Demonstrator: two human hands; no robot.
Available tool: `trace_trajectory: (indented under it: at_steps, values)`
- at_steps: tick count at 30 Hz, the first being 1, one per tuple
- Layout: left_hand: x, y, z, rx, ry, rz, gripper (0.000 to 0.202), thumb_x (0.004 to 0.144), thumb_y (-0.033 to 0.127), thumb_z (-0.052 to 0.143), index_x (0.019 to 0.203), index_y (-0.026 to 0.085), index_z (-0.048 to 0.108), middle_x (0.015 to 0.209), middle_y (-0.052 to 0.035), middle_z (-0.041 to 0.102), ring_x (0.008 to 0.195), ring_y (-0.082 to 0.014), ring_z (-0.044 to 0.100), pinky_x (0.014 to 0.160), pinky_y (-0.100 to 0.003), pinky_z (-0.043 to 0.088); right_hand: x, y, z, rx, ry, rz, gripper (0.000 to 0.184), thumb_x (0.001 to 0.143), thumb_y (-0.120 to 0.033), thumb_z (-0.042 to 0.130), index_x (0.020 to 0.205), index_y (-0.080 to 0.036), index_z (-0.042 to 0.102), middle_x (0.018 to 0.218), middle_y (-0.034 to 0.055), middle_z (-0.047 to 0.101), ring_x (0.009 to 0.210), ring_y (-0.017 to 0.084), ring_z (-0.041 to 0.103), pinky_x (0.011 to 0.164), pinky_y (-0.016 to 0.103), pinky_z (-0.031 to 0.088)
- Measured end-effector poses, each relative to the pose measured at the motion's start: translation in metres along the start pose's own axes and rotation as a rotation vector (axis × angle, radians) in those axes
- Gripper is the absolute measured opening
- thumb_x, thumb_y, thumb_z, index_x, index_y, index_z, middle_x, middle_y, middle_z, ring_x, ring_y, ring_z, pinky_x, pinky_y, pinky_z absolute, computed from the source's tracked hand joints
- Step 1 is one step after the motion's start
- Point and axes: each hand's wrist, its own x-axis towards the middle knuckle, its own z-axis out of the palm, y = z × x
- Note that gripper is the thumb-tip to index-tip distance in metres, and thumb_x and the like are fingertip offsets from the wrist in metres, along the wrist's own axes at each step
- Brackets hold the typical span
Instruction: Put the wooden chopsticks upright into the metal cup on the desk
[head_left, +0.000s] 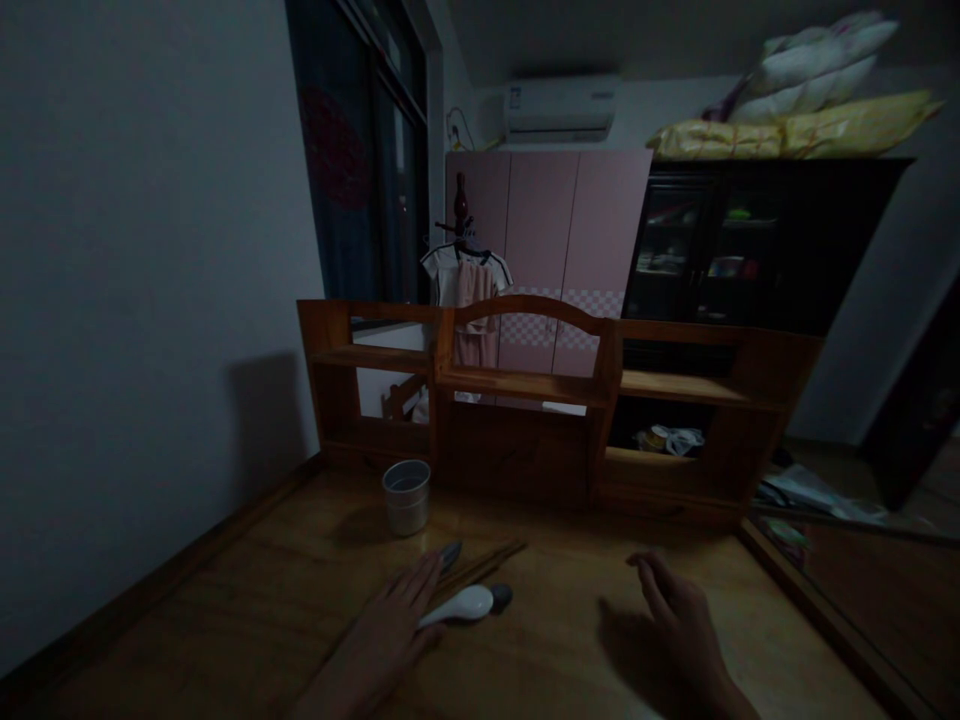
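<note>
My left hand (401,610) lies flat over the handle ends of several utensils on the wooden table, its fingers stretched out. From under it, a white spoon (471,602), thin wooden chopsticks (487,566) and a grey metal spoon (450,556) stick out towards the right. A dark shape beside the white spoon's bowl is too dim to name. Just behind these stands an upright silver metal cup (407,505). My right hand (679,605) hovers above the table on the right, apart from the utensils, fingers bent together with nothing visible in them.
A wooden shelf unit (517,460) runs along the table's far edge. To the left is a white wall (150,300). A raised wooden rim (817,610) borders the table's right side. Beyond stand a pink wardrobe (540,220), a dark cabinet (817,250) and a clothes rack (460,200).
</note>
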Motion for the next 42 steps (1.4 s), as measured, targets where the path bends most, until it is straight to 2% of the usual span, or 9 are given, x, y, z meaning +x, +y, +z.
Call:
trace_trajectory:
  at_steps: [3,5,7,10,17,32,35,38,42]
  values:
    - [0.004,0.006,-0.018,-0.141,0.027,-0.059,0.065,0.093,0.045,0.046,0.15,0.034,0.018,0.156,-0.0012,0.032,0.14,-0.0245,0.035,0.114,-0.045,0.03,0.001,-0.001,-0.001,-0.002,0.0,-0.003,0.036,0.096,-0.047,0.04,0.101,-0.023,0.066,0.098,0.0055,0.074,0.09,0.023,0.07,0.075,0.026,0.051]
    - [0.009,0.004,-0.032,-0.346,0.181,-0.215,0.051,0.09,0.045,0.051,0.14,0.035,0.044,0.147,0.001,0.048,0.135,-0.0238,0.042,0.114,-0.043,0.031,0.001,-0.001,-0.001,-0.001,-0.001,0.002,0.036,0.096,-0.047,0.04,0.101,-0.023,0.066,0.099,0.0059,0.074,0.09,0.023,0.07,0.075,0.027,0.051]
    - [0.016,-0.007,-0.044,-0.569,0.415,-0.444,0.032,0.083,0.048,0.059,0.108,0.031,0.068,0.122,0.0001,0.067,0.119,-0.0241,0.056,0.106,-0.039,0.04,0.0,-0.001,-0.001,0.0,0.004,0.004,0.036,0.096,-0.047,0.04,0.101,-0.023,0.067,0.099,0.0059,0.074,0.089,0.023,0.07,0.075,0.027,0.052]
    - [0.029,-0.037,-0.057,-0.687,0.592,-0.678,0.031,0.071,0.053,0.068,0.077,0.023,0.068,0.087,-0.0027,0.072,0.089,-0.025,0.066,0.086,-0.037,0.052,0.0,0.0,-0.001,0.007,0.003,0.004,0.036,0.096,-0.047,0.04,0.101,-0.023,0.067,0.099,0.0052,0.074,0.09,0.023,0.07,0.076,0.026,0.051]
    - [0.049,-0.086,-0.071,-0.856,0.743,-0.976,0.039,0.062,0.049,0.073,0.081,0.015,0.073,0.078,-0.0081,0.077,0.084,-0.0279,0.071,0.078,-0.038,0.054,-0.001,0.001,-0.002,-0.01,-0.019,0.025,0.038,0.096,-0.049,0.038,0.103,-0.023,0.065,0.101,0.005,0.074,0.094,0.023,0.069,0.079,0.027,0.05]
    - [0.054,-0.1,-0.048,-0.955,0.829,-0.877,0.048,0.073,0.054,0.067,0.1,0.016,0.073,0.104,-0.011,0.075,0.108,-0.0286,0.065,0.101,-0.044,0.045,0.001,0.004,-0.003,-0.009,0.026,0.0,0.038,0.095,-0.049,0.04,0.1,-0.023,0.067,0.097,0.0061,0.075,0.088,0.024,0.071,0.075,0.028,0.053]
    - [0.059,-0.102,-0.047,-0.959,0.773,-0.785,0.05,0.081,0.055,0.058,0.114,0.018,0.066,0.125,-0.0111,0.067,0.12,-0.0261,0.057,0.107,-0.041,0.039,0.001,0.005,-0.003,-0.007,0.018,-0.006,0.038,0.095,-0.048,0.039,0.101,-0.023,0.067,0.098,0.0062,0.075,0.09,0.024,0.07,0.076,0.028,0.053]
    - [0.068,-0.099,-0.042,-0.972,0.665,-0.722,0.068,0.074,0.051,0.069,0.132,0.019,0.05,0.145,-0.0139,0.048,0.133,-0.028,0.045,0.109,-0.042,0.037,0.001,0.003,-0.003,-0.009,0.011,0.006,0.038,0.095,-0.048,0.039,0.101,-0.023,0.067,0.098,0.0061,0.075,0.09,0.024,0.07,0.076,0.028,0.053]
    - [0.079,-0.092,-0.031,-0.991,0.512,-0.66,0.086,0.064,0.046,0.079,0.136,0.018,0.041,0.134,-0.0173,0.057,0.123,-0.0295,0.055,0.1,-0.043,0.046,0.0,0.0,-0.003,-0.008,0.002,0.008,0.04,0.096,-0.049,0.038,0.101,-0.023,0.067,0.097,0.007,0.075,0.09,0.025,0.07,0.076,0.029,0.052]
